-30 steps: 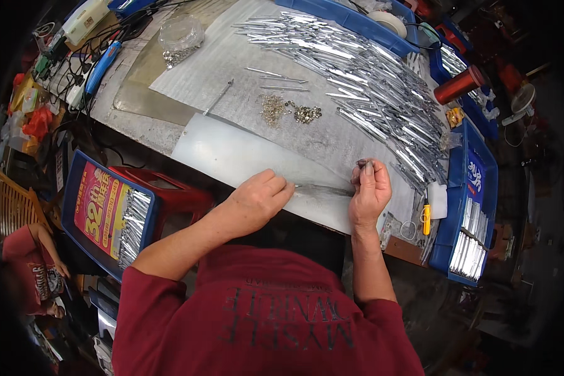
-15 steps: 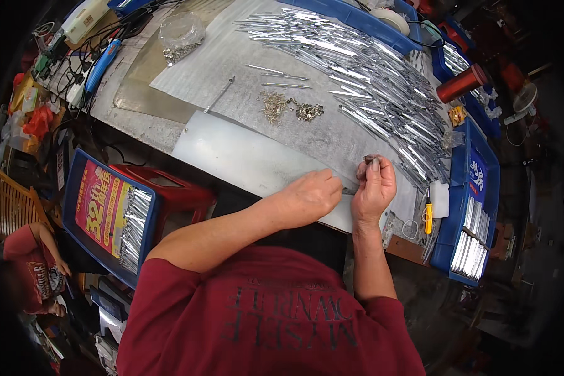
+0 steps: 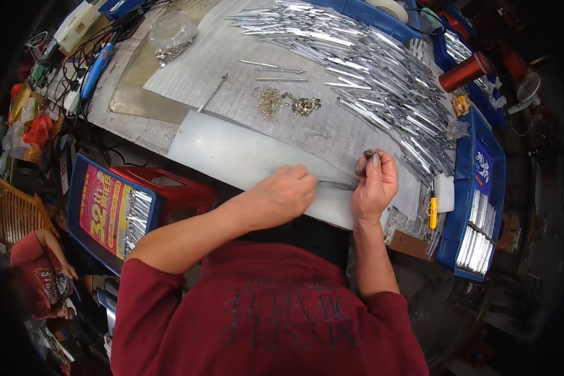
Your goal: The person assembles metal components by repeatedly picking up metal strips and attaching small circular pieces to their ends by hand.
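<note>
As I look down from the head view, the left hand (image 3: 287, 193) is curled, knuckles up, over the pale sheet (image 3: 222, 153), and I cannot tell whether it grips anything. The right hand (image 3: 375, 187) has thumb and fingertips drawn together near the sheet's right end; whatever they may pinch is too small for me to make out. The sheet lies along the table's (image 3: 145, 129) near edge, with fittings (image 3: 268, 103) and heaped rods (image 3: 382, 81) beyond.

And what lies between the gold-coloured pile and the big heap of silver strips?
A small pile of dark, shiny bits, then bare sheet, in the head view.
</note>
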Tool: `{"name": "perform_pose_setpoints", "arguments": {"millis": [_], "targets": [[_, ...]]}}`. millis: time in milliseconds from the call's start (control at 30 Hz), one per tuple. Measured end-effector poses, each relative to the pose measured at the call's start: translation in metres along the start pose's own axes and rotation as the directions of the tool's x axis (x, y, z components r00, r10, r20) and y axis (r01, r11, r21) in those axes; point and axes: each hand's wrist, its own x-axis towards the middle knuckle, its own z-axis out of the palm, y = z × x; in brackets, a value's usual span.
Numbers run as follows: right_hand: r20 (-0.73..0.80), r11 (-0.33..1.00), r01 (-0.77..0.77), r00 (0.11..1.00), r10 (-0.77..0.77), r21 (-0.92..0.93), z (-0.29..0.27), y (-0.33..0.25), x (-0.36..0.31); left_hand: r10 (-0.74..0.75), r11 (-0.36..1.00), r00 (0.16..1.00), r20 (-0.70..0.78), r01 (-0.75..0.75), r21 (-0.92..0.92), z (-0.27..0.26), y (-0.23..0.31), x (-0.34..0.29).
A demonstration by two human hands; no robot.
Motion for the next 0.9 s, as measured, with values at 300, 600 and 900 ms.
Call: {"name": "perform_pose_setpoints", "arguments": {"millis": [300,600,900], "targets": [[-0.057,0.999,0.021,0.998,-0.024,-0.047,-0.004,-0.001,-0.005,-0.211,0.933,0.905,-0.369,0.074,-0.353,0.032,0.010,0.033],[0.062,0.960,-0.015,0.998,0.034,-0.279,0.008,-0.002,-0.031,-0.641,0.582,0.714,-0.283,0.212,-0.785,0.015,0.021,0.020],[0.134,0.919,0.125,0.988,-0.080,-0.374,0.014,-0.004,-0.031,-0.684,0.421,0.698,-0.214,0.137,-0.897,0.018,0.029,0.020]]}}
